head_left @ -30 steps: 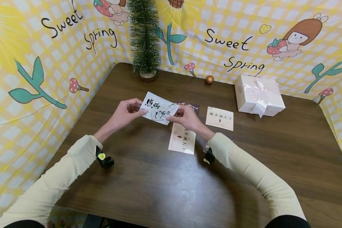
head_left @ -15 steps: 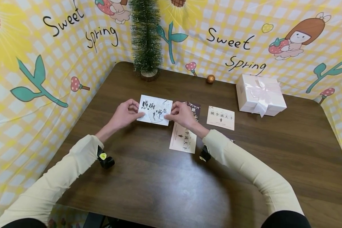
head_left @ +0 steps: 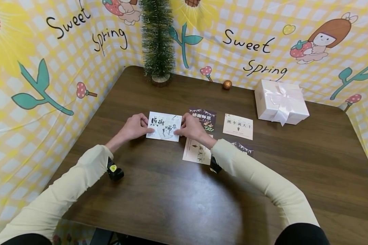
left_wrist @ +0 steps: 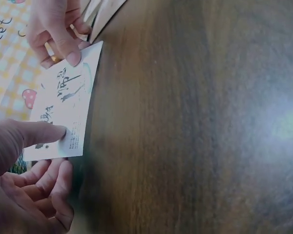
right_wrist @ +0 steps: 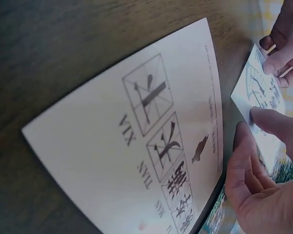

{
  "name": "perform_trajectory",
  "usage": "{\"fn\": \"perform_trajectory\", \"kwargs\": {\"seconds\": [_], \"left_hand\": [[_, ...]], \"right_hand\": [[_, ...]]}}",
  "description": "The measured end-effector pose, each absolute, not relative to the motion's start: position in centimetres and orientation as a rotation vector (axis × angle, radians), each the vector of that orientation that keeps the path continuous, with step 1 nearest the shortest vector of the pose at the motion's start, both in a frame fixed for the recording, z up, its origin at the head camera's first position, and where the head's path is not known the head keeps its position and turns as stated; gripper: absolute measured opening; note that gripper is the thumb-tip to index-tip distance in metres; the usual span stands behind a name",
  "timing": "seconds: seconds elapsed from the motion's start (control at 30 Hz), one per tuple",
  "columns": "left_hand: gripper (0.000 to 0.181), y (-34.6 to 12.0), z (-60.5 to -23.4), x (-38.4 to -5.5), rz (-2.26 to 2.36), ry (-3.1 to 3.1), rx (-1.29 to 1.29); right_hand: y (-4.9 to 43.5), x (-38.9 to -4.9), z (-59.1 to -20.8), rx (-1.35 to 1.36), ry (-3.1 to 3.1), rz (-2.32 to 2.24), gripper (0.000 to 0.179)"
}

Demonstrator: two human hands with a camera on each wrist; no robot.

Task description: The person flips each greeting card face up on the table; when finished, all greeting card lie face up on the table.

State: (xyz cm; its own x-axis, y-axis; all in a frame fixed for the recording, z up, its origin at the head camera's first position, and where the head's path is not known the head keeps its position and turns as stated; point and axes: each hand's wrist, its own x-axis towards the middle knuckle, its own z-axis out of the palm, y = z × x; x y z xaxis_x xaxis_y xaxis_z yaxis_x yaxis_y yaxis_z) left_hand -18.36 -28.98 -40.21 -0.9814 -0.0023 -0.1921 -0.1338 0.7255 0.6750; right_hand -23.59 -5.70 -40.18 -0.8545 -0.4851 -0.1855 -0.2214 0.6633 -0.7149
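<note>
A white greeting card (head_left: 163,122) with black brush lettering is held between both hands, just above or at the table; the head view does not settle which. My left hand (head_left: 135,127) pinches its left edge, thumb on top. At the right edge, my right hand (head_left: 192,128) pinches it the same way. In the left wrist view the left thumb (left_wrist: 44,134) presses on the card's face, with fingers beneath. A cream card (right_wrist: 136,131) lies near the right wrist, partly covered by the right hand and arm in the head view.
A dark card (head_left: 208,119) lies behind the right hand, and another dark card (head_left: 246,149) is partly under the right sleeve. Farther right is a cream card (head_left: 238,126). A white ribboned box (head_left: 280,102), small bronze ball (head_left: 227,84) and bottle-brush tree (head_left: 158,44) stand along the back.
Both hands have brought the white card down and slightly left, toward the front, and its tilt has levelled out. More of the dark cards now shows.
</note>
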Motion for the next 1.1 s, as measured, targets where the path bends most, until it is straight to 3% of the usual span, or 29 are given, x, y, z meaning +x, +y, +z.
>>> {"fn": "perform_trajectory", "kwargs": {"seconds": [0.3,0.53,0.93,1.1], "left_hand": [[0.036,-28.7,-40.1,-18.8,0.897,2.749,-0.081],[0.033,-28.7,-39.8,-19.4,0.756,2.743,-0.036],[0.038,-28.6,-40.0,-19.7,0.718,2.716,0.015],[0.041,-28.5,-39.7,-20.0,0.768,2.793,0.024]], "right_hand": [[-6.3,-23.6,-40.3,-0.583,2.527,-0.915,0.039],[-6.6,-23.7,-40.2,-0.568,2.519,-0.860,0.025],[-6.8,-23.5,-40.8,-0.626,2.613,-0.719,0.056],[-6.3,-23.9,-40.5,-0.734,2.612,-0.804,0.048]]}}
